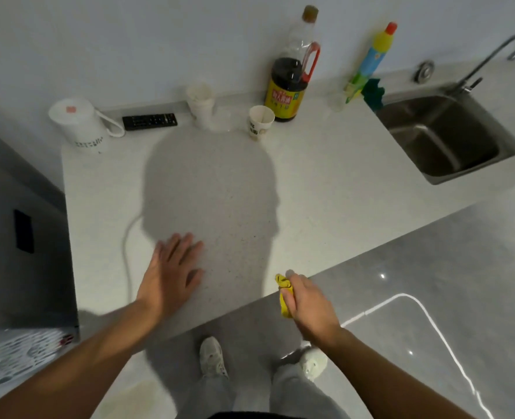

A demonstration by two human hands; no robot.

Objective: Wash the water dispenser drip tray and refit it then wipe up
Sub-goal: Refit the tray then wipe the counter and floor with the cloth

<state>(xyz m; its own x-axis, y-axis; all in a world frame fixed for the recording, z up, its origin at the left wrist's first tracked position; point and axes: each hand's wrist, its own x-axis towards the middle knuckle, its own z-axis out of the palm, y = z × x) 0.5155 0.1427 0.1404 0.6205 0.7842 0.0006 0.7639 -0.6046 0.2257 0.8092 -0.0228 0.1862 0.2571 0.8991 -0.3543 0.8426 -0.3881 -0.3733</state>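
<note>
The left hand (174, 273) lies flat and open, palm down, on the white counter (325, 189) near its front edge. The right hand (307, 300) is closed around a bunched yellow cloth (284, 293), held just at the counter's front edge. A slotted white drip tray (14, 355) shows at the lower left, beyond the counter's left edge. Along the back edge stand a white kettle (79, 122), a black remote (149, 120), a paper cup (260, 122) and a dark sauce bottle (289, 86). The steel sink (443, 137) occupies the counter's right end.
</note>
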